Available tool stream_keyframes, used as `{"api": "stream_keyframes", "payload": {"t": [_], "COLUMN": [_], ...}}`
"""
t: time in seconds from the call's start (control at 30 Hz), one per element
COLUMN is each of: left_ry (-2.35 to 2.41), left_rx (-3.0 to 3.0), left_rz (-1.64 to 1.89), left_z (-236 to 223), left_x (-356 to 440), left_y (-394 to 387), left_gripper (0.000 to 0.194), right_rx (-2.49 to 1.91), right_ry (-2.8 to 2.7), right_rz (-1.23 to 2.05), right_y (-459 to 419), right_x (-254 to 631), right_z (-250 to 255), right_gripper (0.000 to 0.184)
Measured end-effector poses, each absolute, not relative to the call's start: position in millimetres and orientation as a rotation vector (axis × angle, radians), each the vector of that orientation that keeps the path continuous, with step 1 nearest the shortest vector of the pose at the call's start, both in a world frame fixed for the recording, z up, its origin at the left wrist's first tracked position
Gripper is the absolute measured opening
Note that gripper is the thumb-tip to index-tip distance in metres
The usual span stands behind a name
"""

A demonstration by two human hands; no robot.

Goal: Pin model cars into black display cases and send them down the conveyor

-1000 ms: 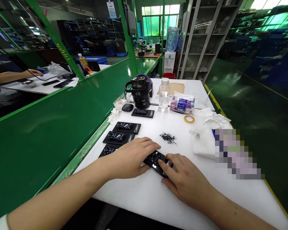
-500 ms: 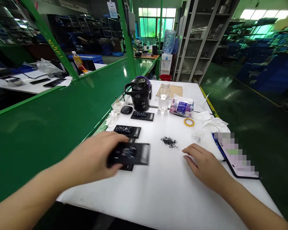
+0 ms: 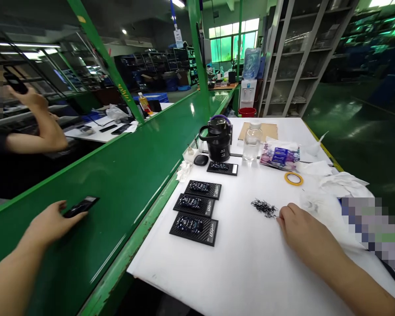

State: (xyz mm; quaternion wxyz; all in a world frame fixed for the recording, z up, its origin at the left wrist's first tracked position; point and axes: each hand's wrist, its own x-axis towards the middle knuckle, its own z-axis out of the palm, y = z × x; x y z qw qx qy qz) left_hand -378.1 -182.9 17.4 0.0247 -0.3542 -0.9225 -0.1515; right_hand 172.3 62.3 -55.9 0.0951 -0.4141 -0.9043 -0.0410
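Observation:
Over the green conveyor surface, my left hand [image 3: 52,226] has its thumb and fingers around a small dark model car on a black base plate [image 3: 82,207]. My right hand [image 3: 304,228] is at the right edge of a pile of small black pieces [image 3: 263,207], fingertips pinched together. Whether a piece is between them is too small to tell. Three more black plates with model cars [image 3: 193,228] lie in a column on the white table [image 3: 243,272]. Another model car on a plate [image 3: 222,167] lies farther back, with a white label end.
A black jug [image 3: 219,140], a clear bottle [image 3: 253,142] and a tissue packet [image 3: 279,156] stand at the back. Yellow tape [image 3: 293,178] and crumpled tissues [image 3: 344,183] lie right. Another person's arm [image 3: 41,127] is beyond the green belt [image 3: 118,210].
My left hand has carried a model car on its plate from the table leftward over the green belt. The view has turned left. My right hand's fingers have closed beside the black pile.

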Motion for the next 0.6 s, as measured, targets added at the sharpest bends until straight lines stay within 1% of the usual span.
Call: {"api": "stream_keyframes", "payload": {"t": [0.03, 0.07, 0.13, 0.17, 0.23, 0.33, 0.47, 0.6], "left_ry": [-2.877, -2.901, -2.893, -2.906, -2.865, -2.741, -2.544, -2.545], "left_rx": [-0.978, -0.983, -1.397, -1.508, -1.7, -1.758, -1.751, -1.749], "left_rz": [-0.417, -0.411, -0.577, -0.593, -0.487, -0.456, -0.534, -0.64], "left_z": [18.2, 18.4, 14.9, 10.6, -3.1, -30.0, -52.2, -50.8], "left_x": [-366.1, -348.3, -298.7, -269.8, -212.6, -148.5, -110.1, -84.3], "left_y": [-174.1, -164.3, -145.3, -138.1, -130.6, -134.9, -142.5, -128.9], "left_gripper": [0.075, 0.071, 0.063, 0.063, 0.07, 0.074, 0.069, 0.069], "right_rx": [-1.185, -1.149, -1.101, -1.085, -1.068, -1.062, -0.979, -0.859], "right_ry": [-2.672, -2.658, -2.628, -2.62, -2.615, -2.63, -2.589, -2.464], "right_rz": [-0.136, -0.138, -0.084, -0.035, 0.063, 0.131, 0.235, 0.391], "right_y": [61.7, 61.4, 61.2, 61.4, 62.2, 63.5, 62.2, 55.0], "right_x": [173.9, 175.6, 179.4, 181.5, 185.7, 190.6, 188.4, 178.5], "right_z": [-58.6, -60.6, -62.7, -63.1, -63.2, -61.6, -51.4, -36.4], "right_gripper": [0.022, 0.023, 0.023, 0.022, 0.021, 0.02, 0.021, 0.02]}}
